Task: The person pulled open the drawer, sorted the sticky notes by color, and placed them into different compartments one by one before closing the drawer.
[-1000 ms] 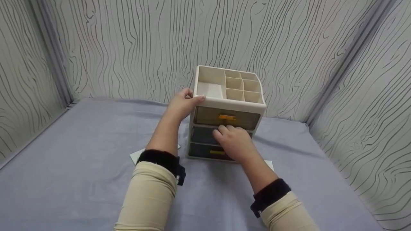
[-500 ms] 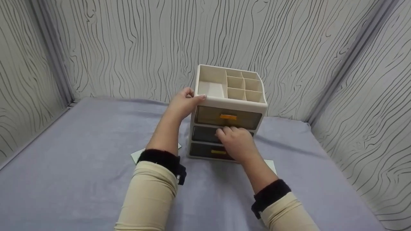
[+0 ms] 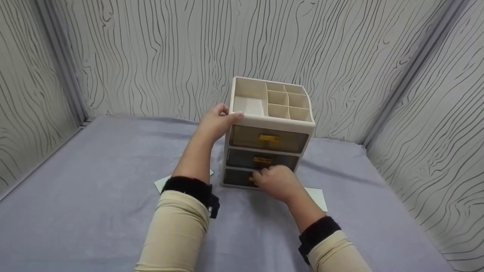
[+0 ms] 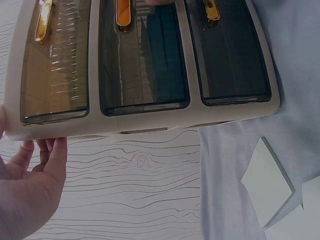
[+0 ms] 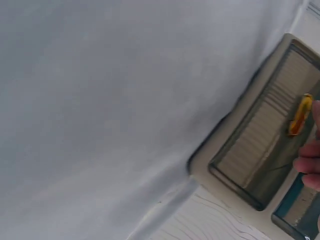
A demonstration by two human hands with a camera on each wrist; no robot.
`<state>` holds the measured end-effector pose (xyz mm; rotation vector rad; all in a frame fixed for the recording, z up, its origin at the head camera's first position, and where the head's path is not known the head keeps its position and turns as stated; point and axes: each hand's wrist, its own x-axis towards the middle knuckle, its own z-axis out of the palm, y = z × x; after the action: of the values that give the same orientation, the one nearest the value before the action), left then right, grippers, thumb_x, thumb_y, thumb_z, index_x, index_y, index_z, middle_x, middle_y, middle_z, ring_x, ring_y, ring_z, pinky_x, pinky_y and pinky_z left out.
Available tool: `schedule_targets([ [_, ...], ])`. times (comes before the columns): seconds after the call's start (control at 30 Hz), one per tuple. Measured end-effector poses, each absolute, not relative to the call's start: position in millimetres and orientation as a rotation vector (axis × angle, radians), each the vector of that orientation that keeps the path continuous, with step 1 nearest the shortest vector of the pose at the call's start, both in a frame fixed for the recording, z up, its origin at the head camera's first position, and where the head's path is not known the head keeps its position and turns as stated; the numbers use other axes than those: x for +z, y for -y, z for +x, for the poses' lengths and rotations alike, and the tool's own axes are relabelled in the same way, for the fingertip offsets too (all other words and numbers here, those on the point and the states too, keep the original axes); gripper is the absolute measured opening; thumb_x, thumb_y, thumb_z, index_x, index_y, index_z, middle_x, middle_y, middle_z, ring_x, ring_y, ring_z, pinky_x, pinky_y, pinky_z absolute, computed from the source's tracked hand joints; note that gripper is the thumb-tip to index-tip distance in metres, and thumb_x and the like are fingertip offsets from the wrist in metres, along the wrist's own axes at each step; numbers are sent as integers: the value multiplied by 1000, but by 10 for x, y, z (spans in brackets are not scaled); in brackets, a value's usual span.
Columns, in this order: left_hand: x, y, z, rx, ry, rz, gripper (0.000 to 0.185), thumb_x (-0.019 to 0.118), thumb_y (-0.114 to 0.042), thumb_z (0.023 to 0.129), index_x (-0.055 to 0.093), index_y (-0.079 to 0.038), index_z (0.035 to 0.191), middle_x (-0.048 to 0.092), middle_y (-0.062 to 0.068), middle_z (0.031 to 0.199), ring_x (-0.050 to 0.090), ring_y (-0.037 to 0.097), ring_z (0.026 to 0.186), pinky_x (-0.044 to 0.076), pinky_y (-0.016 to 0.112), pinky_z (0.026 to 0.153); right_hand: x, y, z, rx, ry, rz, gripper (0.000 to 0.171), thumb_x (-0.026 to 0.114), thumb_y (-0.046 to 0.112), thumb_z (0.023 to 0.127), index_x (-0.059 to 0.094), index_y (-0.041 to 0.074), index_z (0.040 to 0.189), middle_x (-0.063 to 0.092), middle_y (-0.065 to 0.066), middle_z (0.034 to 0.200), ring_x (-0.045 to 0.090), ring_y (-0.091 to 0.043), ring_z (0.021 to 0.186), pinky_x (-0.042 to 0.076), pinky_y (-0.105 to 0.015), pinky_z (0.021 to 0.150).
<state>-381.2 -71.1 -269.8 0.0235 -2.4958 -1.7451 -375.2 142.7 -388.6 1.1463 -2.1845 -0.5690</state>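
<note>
1. Up at the top left corner of the drawer organizer [image 3: 269,124], the left hand [image 3: 216,122] is wrapped over the rim, thumb on the front edge and fingers curled round the side, so the box is gripped there.
2. Lower down, the right hand [image 3: 276,181] is pressed against the bottom drawer [image 3: 236,176], fingers curled at its yellow handle [image 5: 299,116]; whether the handle is really pinched can't be told, since it's hidden by the hand.
3. All three smoky drawers are seen pushed in, and the middle drawer's handle [image 3: 262,160] is left uncovered.
4. The organizer is stood on the grey-cloth surface [image 3: 94,196] near the back wall, with white cards [image 3: 317,197] tucked beside its base.
</note>
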Motion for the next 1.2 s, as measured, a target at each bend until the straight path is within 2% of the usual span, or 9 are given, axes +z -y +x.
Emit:
schedule_targets([
  [0.23, -2708, 680, -3812, -1717, 2513, 25, 34, 61, -44, 83, 46, -15, 91, 57, 6, 117, 52, 23, 104, 40, 42, 90, -3965, -1471, -3769, -623, 2222, 1133, 5, 62, 15, 80, 58, 13, 79, 56, -3, 59, 47, -17, 46, 40, -34, 41],
  [0.3, -2706, 677, -3809, -1722, 2505, 19, 34, 61, -43, 83, 46, -14, 91, 57, 6, 117, 52, 23, 104, 40, 42, 90, -3973, -1468, -3771, -624, 2213, 1132, 5, 60, 13, 82, 57, 13, 78, 54, -3, 57, 46, -17, 45, 40, -34, 41],
  [0.5, -2698, 678, -3802, -1747, 2489, 1, 33, 62, -41, 84, 46, -13, 91, 57, 7, 114, 52, 23, 102, 41, 41, 89, -3998, -1451, -3751, -609, 2221, 1143, 16, 54, 21, 91, 57, 13, 78, 53, -3, 55, 46, -17, 44, 40, -34, 40],
  [0.83, -2687, 690, -3800, -1755, 2507, 15, 33, 61, -42, 84, 46, -14, 93, 57, 6, 110, 51, 23, 99, 41, 41, 87, -3983, -1468, -3643, -629, 2178, 1201, 21, 51, 24, 93, 53, 15, 74, 47, -1, 50, 41, -15, 41, 37, -33, 39],
  [0.97, -2676, 701, -3795, -1748, 2513, 30, 33, 60, -43, 84, 46, -15, 93, 56, 5, 109, 50, 22, 99, 40, 41, 88, -3960, -1468, -3593, -640, 2172, 1246, 17, 54, 21, 91, 55, 17, 74, 47, 0, 49, 40, -14, 41, 34, -31, 39],
  [1.2, -2690, 725, -3794, -1733, 2519, -10, 36, 61, -43, 84, 41, -13, 89, 56, 6, 102, 47, 21, 88, 37, 34, 74, -3935, -1488, -3475, -658, 2144, 1318, 9, 60, 14, 81, 57, 19, 75, 48, 1, 49, 41, -13, 41, 30, -29, 38],
])
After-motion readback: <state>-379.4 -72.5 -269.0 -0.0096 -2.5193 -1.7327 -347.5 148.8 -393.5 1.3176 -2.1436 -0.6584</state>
